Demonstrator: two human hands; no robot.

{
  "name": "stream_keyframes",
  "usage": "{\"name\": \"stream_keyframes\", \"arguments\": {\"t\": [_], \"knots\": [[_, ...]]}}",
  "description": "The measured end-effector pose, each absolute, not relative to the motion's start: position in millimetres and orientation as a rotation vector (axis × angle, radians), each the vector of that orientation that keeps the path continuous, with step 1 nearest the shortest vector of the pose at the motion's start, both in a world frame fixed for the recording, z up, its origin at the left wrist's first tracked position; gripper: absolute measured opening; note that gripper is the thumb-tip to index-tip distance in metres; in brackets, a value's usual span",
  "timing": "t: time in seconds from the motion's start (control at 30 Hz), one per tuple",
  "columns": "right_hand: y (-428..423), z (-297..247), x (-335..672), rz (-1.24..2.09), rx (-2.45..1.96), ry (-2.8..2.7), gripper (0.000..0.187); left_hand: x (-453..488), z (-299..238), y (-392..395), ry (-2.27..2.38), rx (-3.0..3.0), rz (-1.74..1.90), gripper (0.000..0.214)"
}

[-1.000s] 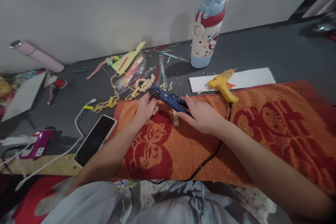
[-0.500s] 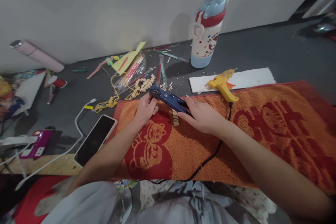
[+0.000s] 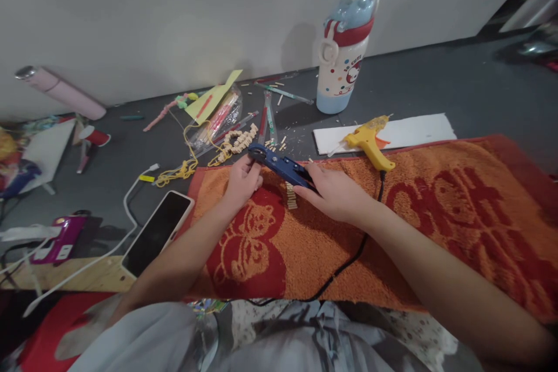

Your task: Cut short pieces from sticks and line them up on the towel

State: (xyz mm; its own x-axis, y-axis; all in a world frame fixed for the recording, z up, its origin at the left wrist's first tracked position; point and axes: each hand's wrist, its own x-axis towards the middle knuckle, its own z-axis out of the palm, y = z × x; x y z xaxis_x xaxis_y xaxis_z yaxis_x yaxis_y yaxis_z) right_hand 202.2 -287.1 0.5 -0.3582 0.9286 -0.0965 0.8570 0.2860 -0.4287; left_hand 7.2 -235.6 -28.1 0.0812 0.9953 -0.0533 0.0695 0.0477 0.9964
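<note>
Blue cutter [image 3: 281, 165]: handles hidden under right hand [image 3: 333, 192], fingers wrapped round; left hand [image 3: 241, 181] pinching head, piece unseen.

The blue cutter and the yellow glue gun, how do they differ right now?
The blue cutter is held at both ends, left hand at its head and right hand on its handles; the yellow glue gun lies untouched. The glue gun trails a black cord; the cutter shows none. Both sit at the orange towel's far edge.
</note>
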Motion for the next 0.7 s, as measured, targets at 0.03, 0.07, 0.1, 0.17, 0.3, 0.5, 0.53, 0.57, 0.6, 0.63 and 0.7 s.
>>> {"name": "stream_keyframes", "arguments": {"t": [0.03,0.07,0.1,0.17,0.3,0.5,0.53,0.57,0.6,0.63,0.7], "knots": [[-287.4,0.5,201.9,0.625,-1.672,-2.376,0.049,7.3,-28.1,-235.5,1.220,1.258,1.078,0.012],[-287.7,0.6,201.5,0.629,-1.675,-2.376,0.049,7.3,-28.0,-235.4,1.222,1.257,1.076,0.012],[-288.0,0.8,200.9,0.630,-1.679,-2.377,0.049,7.3,-27.9,-235.4,1.225,1.256,1.074,0.011],[-288.6,1.5,199.7,0.629,-1.695,-2.384,0.048,7.4,-27.7,-235.4,1.234,1.256,1.070,0.010],[-288.9,2.5,197.4,0.632,-1.731,-2.394,0.045,7.8,-27.3,-235.7,1.224,1.231,1.074,0.010],[-288.0,0.4,198.9,0.676,-1.681,-2.352,0.047,8.0,-29.3,-235.0,1.200,1.205,1.104,0.010],[-287.9,0.1,199.5,0.682,-1.666,-2.348,0.047,7.9,-29.6,-235.0,1.206,1.207,1.103,0.011],[-287.8,-0.2,200.0,0.688,-1.653,-2.346,0.047,7.9,-29.8,-235.1,1.215,1.214,1.101,0.013],[-287.7,-0.4,200.5,0.693,-1.646,-2.343,0.048,7.8,-29.8,-235.2,1.228,1.225,1.092,0.014],[-287.7,-0.4,200.9,0.696,-1.644,-2.341,0.048,7.7,-29.7,-235.4,1.243,1.238,1.078,0.014],[-287.8,0.0,201.4,0.696,-1.646,-2.341,0.048,7.1,-29.4,-235.7,1.287,1.297,1.055,0.014]]}}
